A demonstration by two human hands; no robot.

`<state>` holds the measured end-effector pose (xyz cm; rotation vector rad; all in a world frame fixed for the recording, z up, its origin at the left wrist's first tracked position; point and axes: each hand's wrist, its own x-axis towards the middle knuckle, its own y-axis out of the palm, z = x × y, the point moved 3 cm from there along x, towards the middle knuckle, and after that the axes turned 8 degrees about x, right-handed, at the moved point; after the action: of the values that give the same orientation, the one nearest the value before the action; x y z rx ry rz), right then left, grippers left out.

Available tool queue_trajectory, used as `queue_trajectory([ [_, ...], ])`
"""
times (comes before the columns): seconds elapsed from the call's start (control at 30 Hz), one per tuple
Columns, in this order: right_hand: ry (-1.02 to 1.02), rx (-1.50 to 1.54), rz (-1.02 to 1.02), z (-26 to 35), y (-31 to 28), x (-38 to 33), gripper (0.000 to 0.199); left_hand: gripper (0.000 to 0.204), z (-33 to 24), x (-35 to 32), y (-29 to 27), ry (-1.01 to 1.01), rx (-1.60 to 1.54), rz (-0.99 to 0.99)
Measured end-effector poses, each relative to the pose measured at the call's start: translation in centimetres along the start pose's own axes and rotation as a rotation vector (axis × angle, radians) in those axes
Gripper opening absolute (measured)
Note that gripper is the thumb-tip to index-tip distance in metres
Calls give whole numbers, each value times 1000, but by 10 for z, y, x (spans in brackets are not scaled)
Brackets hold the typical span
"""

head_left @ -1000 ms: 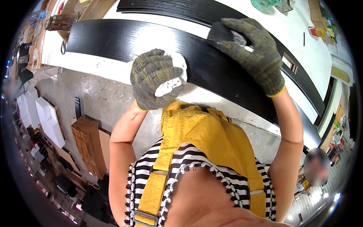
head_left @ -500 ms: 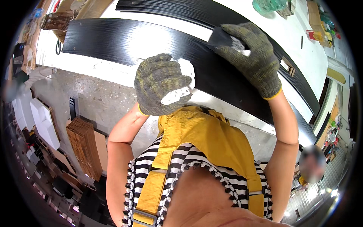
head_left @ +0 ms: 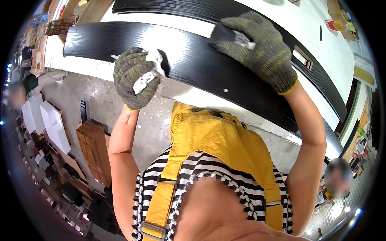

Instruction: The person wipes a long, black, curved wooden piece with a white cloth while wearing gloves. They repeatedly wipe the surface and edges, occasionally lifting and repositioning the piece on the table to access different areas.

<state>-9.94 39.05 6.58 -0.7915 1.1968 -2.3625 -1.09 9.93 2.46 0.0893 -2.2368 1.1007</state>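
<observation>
My left hand (head_left: 134, 82), in a dark green knit glove, is closed on a crumpled white cloth (head_left: 155, 60). It presses the cloth on the near edge of a glossy black wood-grain board (head_left: 193, 60), towards the left part of the board. My right hand (head_left: 261, 50), gloved alike, grips a flat black piece (head_left: 222, 36) with some whitish material tucked beside it. Whether that piece is cloth or sanding pad I cannot tell. This hand is over the board's far edge, next to a second black board (head_left: 165, 8) lying beyond. A small round spot (head_left: 225, 90) shows on the near board.
Both boards lie on a white worktable (head_left: 317, 56). At the far right stands a cardboard box (head_left: 341, 28) with red and yellow things. Stacked brown boards (head_left: 94, 150) and white panels (head_left: 54, 124) are on the left floor. A person (head_left: 338, 178) is at the right.
My left hand has slid left along the near board with the white cloth. My right hand has shifted slightly left and away, still holding the black piece.
</observation>
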Motion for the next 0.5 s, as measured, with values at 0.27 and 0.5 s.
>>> queue_trajectory([
  [0.27, -44, -31, -4, -43, -59, -82, 46, 30, -29, -9, 5, -316, -75, -58],
  [0.5, -136, 101, -83, -44, -28, -50, 45, 43, -114, 11, 55, -93, -156, 312],
])
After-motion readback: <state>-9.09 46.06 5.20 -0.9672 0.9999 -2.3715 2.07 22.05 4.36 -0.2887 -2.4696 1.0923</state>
